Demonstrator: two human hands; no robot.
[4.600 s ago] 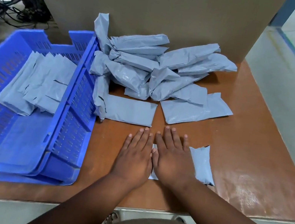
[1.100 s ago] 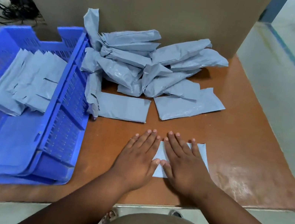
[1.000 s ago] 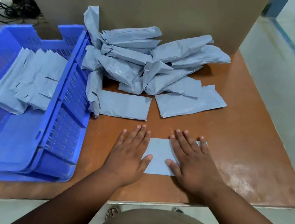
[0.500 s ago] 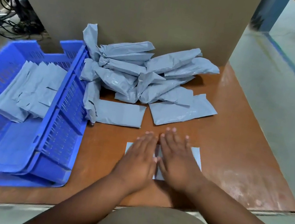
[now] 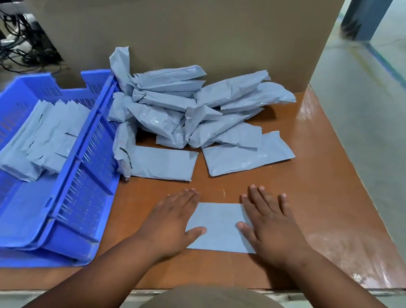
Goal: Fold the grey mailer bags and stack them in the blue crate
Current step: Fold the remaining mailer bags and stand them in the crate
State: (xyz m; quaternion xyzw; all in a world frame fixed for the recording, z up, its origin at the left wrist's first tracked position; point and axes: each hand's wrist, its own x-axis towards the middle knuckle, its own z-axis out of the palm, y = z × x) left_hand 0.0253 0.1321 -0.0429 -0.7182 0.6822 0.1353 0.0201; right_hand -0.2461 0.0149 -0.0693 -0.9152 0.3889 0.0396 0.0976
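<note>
A flat, folded grey plastic mailer bag [image 5: 219, 226] lies on a brown wooden table [image 5: 324, 190], near its front edge. The left hand [image 5: 172, 218] and right hand [image 5: 269, 226] press flat on its two ends, fingers straight, hands apart. Left of them, a blue slotted plastic crate [image 5: 83, 187] holds folded grey bags [image 5: 43, 138]. A heap of crumpled grey mailers [image 5: 189, 114] sits behind, against a cardboard box [image 5: 179, 15].

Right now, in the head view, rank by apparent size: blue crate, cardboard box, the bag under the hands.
1. Cardboard box, cropped by the frame.
2. Blue crate.
3. Bag under the hands, partly covered.
</note>
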